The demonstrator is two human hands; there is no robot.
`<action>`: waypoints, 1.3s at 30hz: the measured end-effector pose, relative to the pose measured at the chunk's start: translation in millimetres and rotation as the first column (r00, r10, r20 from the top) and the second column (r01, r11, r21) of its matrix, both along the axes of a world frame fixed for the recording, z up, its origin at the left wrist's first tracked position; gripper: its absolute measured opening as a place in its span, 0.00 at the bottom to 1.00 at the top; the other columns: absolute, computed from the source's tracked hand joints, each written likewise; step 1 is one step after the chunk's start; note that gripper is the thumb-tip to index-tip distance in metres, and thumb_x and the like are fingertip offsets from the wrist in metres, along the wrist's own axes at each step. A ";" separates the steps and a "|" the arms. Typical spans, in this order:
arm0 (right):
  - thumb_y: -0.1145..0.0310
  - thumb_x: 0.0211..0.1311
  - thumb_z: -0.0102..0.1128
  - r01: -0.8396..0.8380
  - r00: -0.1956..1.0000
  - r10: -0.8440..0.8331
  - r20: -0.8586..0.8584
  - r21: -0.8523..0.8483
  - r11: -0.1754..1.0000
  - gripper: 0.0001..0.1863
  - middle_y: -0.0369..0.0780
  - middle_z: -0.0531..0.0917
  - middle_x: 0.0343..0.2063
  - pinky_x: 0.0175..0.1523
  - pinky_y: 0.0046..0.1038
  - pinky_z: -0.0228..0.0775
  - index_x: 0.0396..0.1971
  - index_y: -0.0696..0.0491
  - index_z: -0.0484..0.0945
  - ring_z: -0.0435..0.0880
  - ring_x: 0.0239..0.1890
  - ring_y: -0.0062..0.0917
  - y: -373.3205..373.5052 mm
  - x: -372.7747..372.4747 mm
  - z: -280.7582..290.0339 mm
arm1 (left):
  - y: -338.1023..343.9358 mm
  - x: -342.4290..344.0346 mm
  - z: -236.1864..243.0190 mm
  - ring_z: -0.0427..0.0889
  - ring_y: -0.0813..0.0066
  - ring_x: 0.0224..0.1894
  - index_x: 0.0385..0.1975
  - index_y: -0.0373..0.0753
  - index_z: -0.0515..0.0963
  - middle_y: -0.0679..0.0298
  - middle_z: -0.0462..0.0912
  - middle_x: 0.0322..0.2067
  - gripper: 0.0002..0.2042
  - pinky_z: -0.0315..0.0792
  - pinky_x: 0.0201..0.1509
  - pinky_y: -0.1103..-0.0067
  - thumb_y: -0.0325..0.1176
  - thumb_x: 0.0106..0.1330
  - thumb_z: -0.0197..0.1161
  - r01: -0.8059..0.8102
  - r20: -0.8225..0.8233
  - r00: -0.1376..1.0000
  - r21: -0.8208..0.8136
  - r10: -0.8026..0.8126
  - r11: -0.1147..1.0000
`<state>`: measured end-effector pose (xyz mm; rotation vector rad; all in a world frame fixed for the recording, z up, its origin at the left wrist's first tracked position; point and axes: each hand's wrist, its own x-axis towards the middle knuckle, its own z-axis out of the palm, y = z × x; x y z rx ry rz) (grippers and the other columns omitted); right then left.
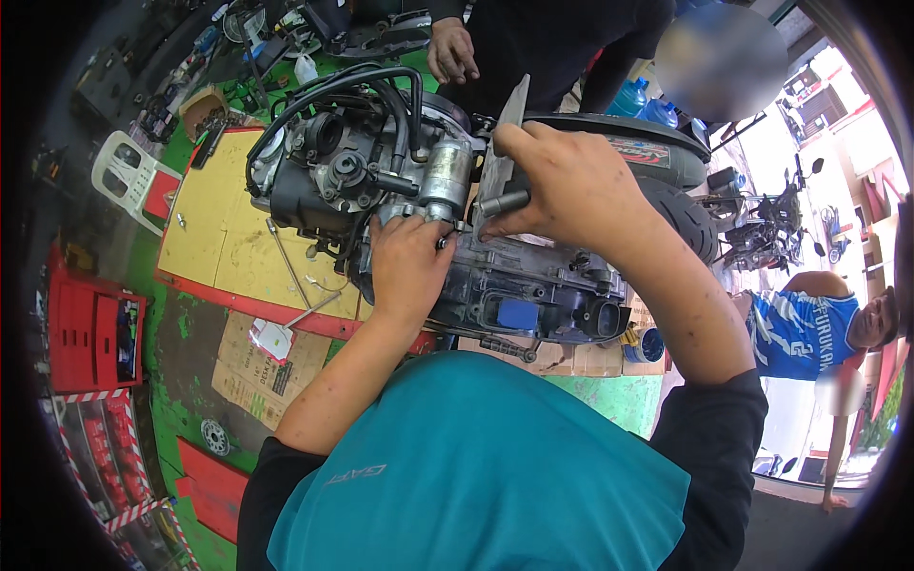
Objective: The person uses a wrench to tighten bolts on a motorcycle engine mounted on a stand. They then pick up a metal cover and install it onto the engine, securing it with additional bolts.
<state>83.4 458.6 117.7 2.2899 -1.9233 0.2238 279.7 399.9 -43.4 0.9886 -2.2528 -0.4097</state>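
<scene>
A scooter engine (307, 202) lies across the worktable in front of me, with black hoses and a silver cylindrical motor (447, 176) on top. My left hand (409, 266) rests on the engine just below that motor. Its fingers are curled in, and a small dark round end, perhaps a bolt head, shows by the thumb; what they grip is mostly hidden. In my right hand (581, 186) is a flat grey metal bracket (495, 176), held upright beside the motor between thumb and fingers. A short metal tube (505, 203) sticks out from it under my palm.
Tools (290, 271) lie on the yellow tabletop (205, 233). A tyre (681, 214) stands behind my right forearm. Across the table is a person in dark clothes, one hand (452, 52) hanging down. A white chair (129, 176) and red drawer cabinet (90, 328) stand left.
</scene>
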 end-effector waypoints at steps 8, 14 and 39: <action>0.47 0.43 0.83 -0.008 0.999 0.006 0.042 0.046 0.999 0.38 0.46 0.85 0.38 0.47 0.44 0.80 0.48 0.53 0.75 0.88 0.43 0.46 -7.5 -1.7 0.8 | -2.6 -0.6 6.7 0.81 0.55 0.36 0.35 0.37 0.89 0.57 0.81 0.27 0.08 0.72 0.45 0.65 0.32 0.59 0.73 0.036 -0.041 0.999 0.002 -0.035 0.999; 0.47 0.42 0.83 0.004 0.997 -0.007 0.074 0.040 0.999 0.39 0.46 0.84 0.39 0.46 0.45 0.80 0.49 0.52 0.74 0.88 0.42 0.45 2.5 -5.9 -3.9 | -2.8 -0.9 6.0 0.81 0.56 0.35 0.39 0.36 0.89 0.57 0.81 0.27 0.10 0.73 0.45 0.65 0.30 0.58 0.74 0.050 -0.086 0.995 -0.054 -0.054 0.997; 0.51 0.36 0.87 0.134 0.966 -0.135 0.220 0.017 0.991 0.39 0.41 0.85 0.41 0.43 0.42 0.79 0.48 0.51 0.75 0.87 0.42 0.44 20.9 -5.2 -15.8 | -9.2 19.6 -2.9 0.78 0.57 0.34 0.43 0.37 0.89 0.58 0.80 0.25 0.13 0.71 0.65 0.59 0.31 0.58 0.76 0.116 -0.275 0.958 0.092 -0.087 0.989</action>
